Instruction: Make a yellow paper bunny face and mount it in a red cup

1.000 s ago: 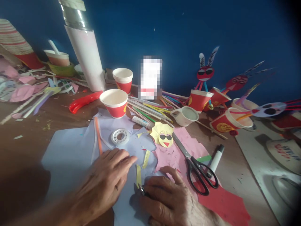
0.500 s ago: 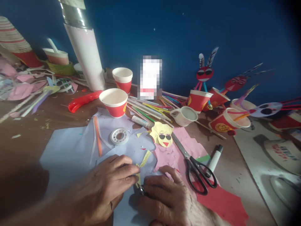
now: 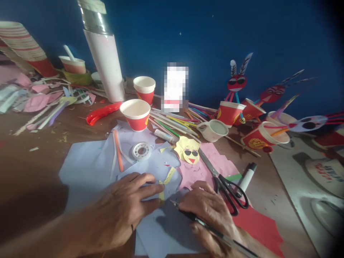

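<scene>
My left hand (image 3: 129, 204) rests palm down on pale blue paper (image 3: 83, 161), fingers stretched out. Its fingertips touch a small yellow paper strip (image 3: 161, 187) with dark markings; a second yellow strip (image 3: 169, 175) lies slanted just beyond. In my right hand (image 3: 209, 208) is a black-and-clear pen (image 3: 228, 240), its metal tip pointing left toward the first strip, apart from it. Beyond the hands lies a yellow paper cutout face (image 3: 187, 148) with dark glasses and a red mouth, on pink paper (image 3: 215, 157). Black-handled scissors (image 3: 228, 190) lie beside my right hand.
A red-and-white paper cup (image 3: 135, 116), a white tape ring (image 3: 141, 151) and a red-handled tool (image 3: 103, 111) lie ahead. A tall white flask (image 3: 103, 64) stands behind. Cups with paper figures (image 3: 231, 114) stand right, near a marker (image 3: 246, 179). Paper scraps (image 3: 37, 102) pile up left.
My right hand has moved slightly right and turned, drawing the pen tip away from the yellow strip. My left fingers have straightened on the strip. The view has shifted a little left.
</scene>
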Demonstrator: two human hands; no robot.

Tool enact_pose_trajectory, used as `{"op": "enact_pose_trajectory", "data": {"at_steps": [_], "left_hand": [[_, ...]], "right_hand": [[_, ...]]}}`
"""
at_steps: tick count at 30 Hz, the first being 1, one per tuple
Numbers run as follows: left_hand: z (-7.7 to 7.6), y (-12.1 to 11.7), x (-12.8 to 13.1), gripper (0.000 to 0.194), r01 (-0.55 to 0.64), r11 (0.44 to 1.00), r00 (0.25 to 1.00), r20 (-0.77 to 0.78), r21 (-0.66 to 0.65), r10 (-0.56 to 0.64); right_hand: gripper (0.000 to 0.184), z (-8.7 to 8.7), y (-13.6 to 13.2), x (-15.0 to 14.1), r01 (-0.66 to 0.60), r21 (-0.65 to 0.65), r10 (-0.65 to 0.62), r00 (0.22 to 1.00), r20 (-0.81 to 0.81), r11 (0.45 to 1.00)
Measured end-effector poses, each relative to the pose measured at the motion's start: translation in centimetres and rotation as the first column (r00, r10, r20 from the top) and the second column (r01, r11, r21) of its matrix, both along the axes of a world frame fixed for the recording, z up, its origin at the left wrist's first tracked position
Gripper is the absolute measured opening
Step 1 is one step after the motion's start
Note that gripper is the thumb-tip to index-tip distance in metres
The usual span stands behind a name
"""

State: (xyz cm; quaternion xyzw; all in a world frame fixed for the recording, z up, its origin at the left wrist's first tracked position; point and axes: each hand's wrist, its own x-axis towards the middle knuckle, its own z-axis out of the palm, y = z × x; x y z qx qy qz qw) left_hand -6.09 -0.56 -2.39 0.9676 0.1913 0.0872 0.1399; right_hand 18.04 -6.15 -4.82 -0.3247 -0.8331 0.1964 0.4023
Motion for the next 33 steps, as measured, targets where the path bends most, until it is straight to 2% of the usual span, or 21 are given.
{"op": "enact_pose_trajectory", "data": {"at_steps": [3, 5, 8, 11, 14, 17, 20, 27, 33], "left_hand": [[0.3, 0.0, -0.2, 0.039, 0.048, 0.998, 0.996, -0.075, 0.045, -0.045], [0.3, 0.2, -0.4, 0.04, 0.085, 0.995, 0.993, -0.088, 0.06, -0.08], [0.3, 0.4, -0.6, 0.04, 0.11, 0.992, 0.992, -0.074, 0.059, -0.106], [0.1, 0.5, -0.5, 0.04, 0.114, 0.992, 0.992, -0.056, 0.054, -0.111], [-0.2, 0.3, -0.6, 0.042, 0.073, 0.995, 0.997, -0.024, 0.061, -0.071], [-0.5, 0.2, -0.7, 0.04, 0.058, 0.996, 0.998, -0.005, 0.073, -0.058], [-0.7, 0.0, -0.8, 0.035, 0.05, 0.996, 0.999, 0.001, 0.068, -0.05], [-0.2, -0.1, -0.7, 0.028, 0.048, 0.999, 0.996, -0.08, 0.004, -0.048], [0.0, -0.3, -0.8, 0.028, 0.051, 0.999, 0.994, -0.096, 0.02, -0.048]], "right_hand": [[0.017, 0.7, -0.7, 0.1, 0.095, -0.117, -0.098, 0.995, -0.026, 0.989], [0.017, 1.1, -1.2, 0.1, 0.196, -0.233, -0.204, 0.979, -0.011, 0.953], [0.014, 1.3, -1.7, -0.1, 0.348, -0.436, -0.356, 0.932, 0.068, 0.83], [0.011, 1.8, -1.3, -0.6, 0.4, -0.601, -0.412, 0.902, 0.126, 0.692], [0.009, 2.5, -0.5, -1.3, 0.354, -0.679, -0.389, 0.915, 0.109, 0.643], [0.005, 2.9, 0.2, -2.1, 0.342, -0.692, -0.369, 0.922, 0.116, 0.636], [0.002, 2.4, 0.4, -2.8, 0.373, -0.658, -0.369, 0.917, 0.153, 0.654], [0.009, 0.1, -0.8, -3.1, 0.439, -0.397, -0.406, 0.898, 0.168, 0.806], [0.007, -0.5, -0.9, -3.1, 0.414, -0.248, -0.388, 0.91, 0.149, 0.876]]}}
